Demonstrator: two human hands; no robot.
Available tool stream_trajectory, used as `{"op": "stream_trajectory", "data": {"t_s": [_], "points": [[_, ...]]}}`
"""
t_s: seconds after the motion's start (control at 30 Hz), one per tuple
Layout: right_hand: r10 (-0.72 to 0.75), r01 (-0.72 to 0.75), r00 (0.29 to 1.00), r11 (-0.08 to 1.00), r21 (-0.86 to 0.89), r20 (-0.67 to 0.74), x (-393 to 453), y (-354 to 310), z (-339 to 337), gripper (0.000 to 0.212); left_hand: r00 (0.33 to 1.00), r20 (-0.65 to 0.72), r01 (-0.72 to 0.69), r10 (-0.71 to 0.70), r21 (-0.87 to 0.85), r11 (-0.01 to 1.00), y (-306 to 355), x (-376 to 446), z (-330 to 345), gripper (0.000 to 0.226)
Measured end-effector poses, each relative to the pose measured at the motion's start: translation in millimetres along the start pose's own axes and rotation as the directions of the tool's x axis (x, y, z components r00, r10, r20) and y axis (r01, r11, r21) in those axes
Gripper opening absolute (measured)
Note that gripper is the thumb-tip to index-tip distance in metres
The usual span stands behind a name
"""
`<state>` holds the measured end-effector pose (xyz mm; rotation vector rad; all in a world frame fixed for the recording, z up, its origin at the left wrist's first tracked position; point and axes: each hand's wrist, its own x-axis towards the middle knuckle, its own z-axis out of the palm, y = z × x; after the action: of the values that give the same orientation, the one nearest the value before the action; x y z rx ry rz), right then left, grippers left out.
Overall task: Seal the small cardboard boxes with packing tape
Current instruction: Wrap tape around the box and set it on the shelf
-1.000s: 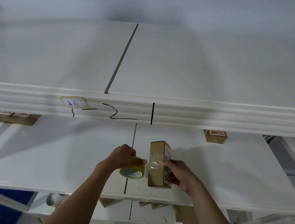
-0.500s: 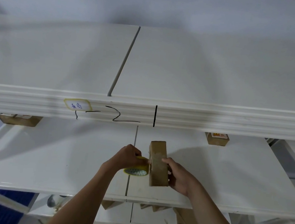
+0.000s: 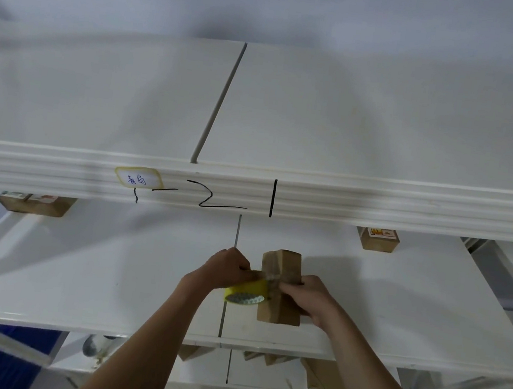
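A small brown cardboard box (image 3: 283,264) is held upright over the middle white shelf (image 3: 109,273). My right hand (image 3: 307,297) grips it from the right side, fingers across its front. My left hand (image 3: 228,270) holds a yellow roll of packing tape (image 3: 244,293) pressed against the box's left edge. A strip of clear tape (image 3: 277,276) runs from the roll across the box's middle.
Two more small cardboard boxes sit at the back of the shelf, one at the left (image 3: 36,203) and one at the right (image 3: 377,240). The upper shelf's ribbed front rail (image 3: 376,204) carries a label and pen marks. Several flat cardboard pieces (image 3: 323,380) lie on the shelf below.
The box has turned in my right hand so another face shows. The tape roll has moved right against the box, and tape now crosses its middle.
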<state>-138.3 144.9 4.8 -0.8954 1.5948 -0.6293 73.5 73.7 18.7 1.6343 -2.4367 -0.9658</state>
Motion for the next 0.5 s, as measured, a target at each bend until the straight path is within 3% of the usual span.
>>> {"op": "stream_trajectory", "data": {"t_s": [0.13,0.33,0.5], "points": [[0.032,-0.032,0.999,0.999,0.032,0.016,-0.2,5.3,-4.8,0.031,0.99,0.139,0.0,0.017,-0.121,0.993,-12.8,-1.5,-10.7,0.051],[0.037,-0.041,0.997,0.997,0.058,0.065,-3.3,5.2,-1.5,0.04,0.996,0.094,0.011,-0.001,-0.111,0.994,-18.3,0.4,-11.6,0.04],[0.027,-0.036,0.994,0.996,0.086,0.107,-8.4,1.0,-6.6,0.043,0.999,-0.007,0.051,-0.051,0.008,0.999,-23.7,-0.9,-8.5,0.057]]}}
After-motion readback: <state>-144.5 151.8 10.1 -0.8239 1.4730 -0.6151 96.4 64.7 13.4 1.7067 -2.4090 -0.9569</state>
